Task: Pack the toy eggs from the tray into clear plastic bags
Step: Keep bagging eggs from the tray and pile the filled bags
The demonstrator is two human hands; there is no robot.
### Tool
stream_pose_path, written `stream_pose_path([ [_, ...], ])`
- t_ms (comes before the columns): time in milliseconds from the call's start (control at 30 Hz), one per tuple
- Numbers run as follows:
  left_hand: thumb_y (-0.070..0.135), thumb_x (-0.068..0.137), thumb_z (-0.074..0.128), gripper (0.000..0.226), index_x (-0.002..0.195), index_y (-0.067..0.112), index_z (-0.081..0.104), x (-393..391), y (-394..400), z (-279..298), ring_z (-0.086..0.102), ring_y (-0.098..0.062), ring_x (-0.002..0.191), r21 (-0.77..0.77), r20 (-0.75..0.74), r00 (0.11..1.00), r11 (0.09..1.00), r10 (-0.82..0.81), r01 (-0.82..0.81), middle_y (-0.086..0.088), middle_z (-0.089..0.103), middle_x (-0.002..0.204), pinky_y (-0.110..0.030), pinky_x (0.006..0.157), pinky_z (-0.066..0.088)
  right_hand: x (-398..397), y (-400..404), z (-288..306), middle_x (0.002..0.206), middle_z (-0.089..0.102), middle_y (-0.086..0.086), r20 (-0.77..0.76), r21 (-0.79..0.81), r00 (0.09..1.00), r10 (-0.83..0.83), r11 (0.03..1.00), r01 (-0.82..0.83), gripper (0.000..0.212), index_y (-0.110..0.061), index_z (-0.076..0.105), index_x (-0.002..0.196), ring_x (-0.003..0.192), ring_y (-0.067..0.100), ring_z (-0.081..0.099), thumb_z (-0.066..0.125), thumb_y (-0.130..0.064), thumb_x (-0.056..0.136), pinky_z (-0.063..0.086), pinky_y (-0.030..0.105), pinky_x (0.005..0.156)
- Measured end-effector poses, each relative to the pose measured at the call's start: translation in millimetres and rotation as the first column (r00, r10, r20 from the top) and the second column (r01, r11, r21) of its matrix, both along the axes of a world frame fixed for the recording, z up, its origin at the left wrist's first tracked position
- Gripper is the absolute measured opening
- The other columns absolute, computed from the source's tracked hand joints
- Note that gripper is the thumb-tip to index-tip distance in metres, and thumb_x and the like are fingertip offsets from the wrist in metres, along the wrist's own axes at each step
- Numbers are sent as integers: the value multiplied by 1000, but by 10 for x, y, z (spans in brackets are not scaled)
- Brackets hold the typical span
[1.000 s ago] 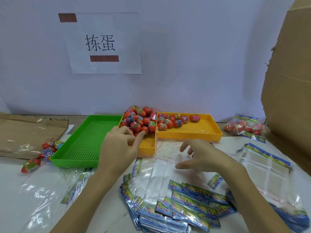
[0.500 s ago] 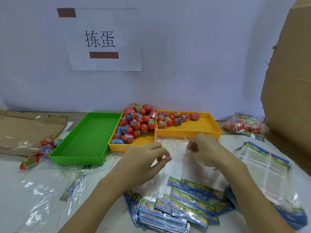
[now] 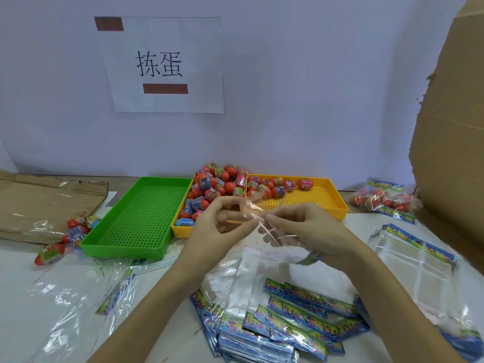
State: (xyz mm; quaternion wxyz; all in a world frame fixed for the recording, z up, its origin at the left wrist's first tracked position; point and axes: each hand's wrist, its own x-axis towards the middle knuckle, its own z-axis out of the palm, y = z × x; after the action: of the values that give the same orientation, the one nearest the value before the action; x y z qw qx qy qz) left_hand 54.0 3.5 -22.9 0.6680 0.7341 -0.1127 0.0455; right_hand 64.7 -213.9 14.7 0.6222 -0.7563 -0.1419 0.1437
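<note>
Both hands' fingers (image 3: 230,205) pinching clear bag (image 3: 255,209), its edges barely visible

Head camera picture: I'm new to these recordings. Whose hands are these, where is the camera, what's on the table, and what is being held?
No machine here: a person works with bare hands, and the single camera sits on their head, looking forward and down. The left hand and right hand both pinch the top edge of one clear plastic bag, lifted above the table, apparently pulling its mouth open. It looks empty. Behind the hands stand a green tray with nothing in it and two yellow trays holding toy eggs, mostly red. A few loose eggs lie left of the green tray. A stack of flat bags with colourful headers lies nearest the camera, and one filled bag sits far right beside a cardboard box.
</note>
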Motion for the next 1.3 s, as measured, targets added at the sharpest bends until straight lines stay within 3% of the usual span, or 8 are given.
stream_pose_path([
  [100, 22, 89, 83, 16, 101, 23, 72, 0, 18, -12, 74, -18, 85, 19, 33, 998, 998, 52, -53, 3, 77, 92, -27, 72, 58, 25, 40, -44, 100, 80, 8, -79, 53, 990, -118, 991, 123, 31, -10, 81, 103, 93, 22, 77, 61, -33, 101, 61, 24, 76],
  [200, 18, 95, 77, 9, 92, 18, 68, 19, 40, 8, 68, -15, 68, 48, 65, 991, 991, 121, -124, 3, 72, 78, -23, 63, 52, 69, 26, -139, 77, 75, 2, 312, -405, 902, -298, 817, 410, 26, -16, 81, 103, 70, 9, 67, 60, -33, 104, 51, 26, 62],
  [300, 23, 98, 74, 12, 91, 17, 67, 30, 103, 44, 58, -15, 57, 0, 30, 995, 995, 99, -99, -1, 62, 71, -29, 59, 51, 106, 5, -207, 101, 72, 8, 377, -666, 910, -172, 632, 396, 23, -13, 65, 126, 92, 24, 65, 58, -20, 105, 50, 36, 79],
  [467, 28, 90, 80, 25, 98, 7, 71, 23, 160, 137, 48, -16, 66, -207, -124, 989, 977, -78, 51, -12, 50, 82, -41, 67, 42, 122, -93, -160, 90, 74, -6, 409, -592, 906, -107, 724, 353, 50, -32, 43, 154, 72, 4, 66, 43, -9, 109, 54, 25, 74],
  [567, 32, 85, 80, 33, 104, 7, 75, 7, 178, 185, 68, -20, 81, -266, -180, 963, 952, -201, 149, -9, 71, 95, -33, 73, 57, 86, -93, -149, 100, 68, -13, 418, -634, 905, 74, 738, 233, 77, -53, 24, 156, 82, 1, 66, 39, 4, 106, 53, 16, 76],
  [800, 21, 92, 75, 23, 109, 6, 76, -24, 80, 120, 69, -23, 119, -330, -186, 936, 916, -299, 227, -10, 75, 123, -32, 101, 57, 3, 164, -167, 71, 73, -5, 478, -399, 870, 124, 913, 88, 30, -46, 69, 101, 56, 14, 66, 44, -32, 110, 51, 26, 60],
  [1067, 14, 91, 78, 17, 100, 1, 82, -20, 110, 96, 78, -23, 95, -150, -133, 988, 987, -84, 63, -17, 81, 98, -22, 82, 59, 5, 146, -116, 64, 70, 7, 388, -227, 919, 71, 974, 21, 32, -45, 70, 126, 46, 26, 61, 49, -27, 110, 47, 18, 51],
  [1300, 27, 86, 83, 23, 102, 10, 84, -7, 102, 81, 76, -29, 107, -187, -179, 974, 977, -137, 103, -16, 80, 105, -38, 100, 59, 28, 114, -166, 62, 68, -9, 417, -435, 891, 179, 900, 23, 33, -31, 70, 131, 51, 18, 65, 46, -22, 110, 47, 16, 57],
])
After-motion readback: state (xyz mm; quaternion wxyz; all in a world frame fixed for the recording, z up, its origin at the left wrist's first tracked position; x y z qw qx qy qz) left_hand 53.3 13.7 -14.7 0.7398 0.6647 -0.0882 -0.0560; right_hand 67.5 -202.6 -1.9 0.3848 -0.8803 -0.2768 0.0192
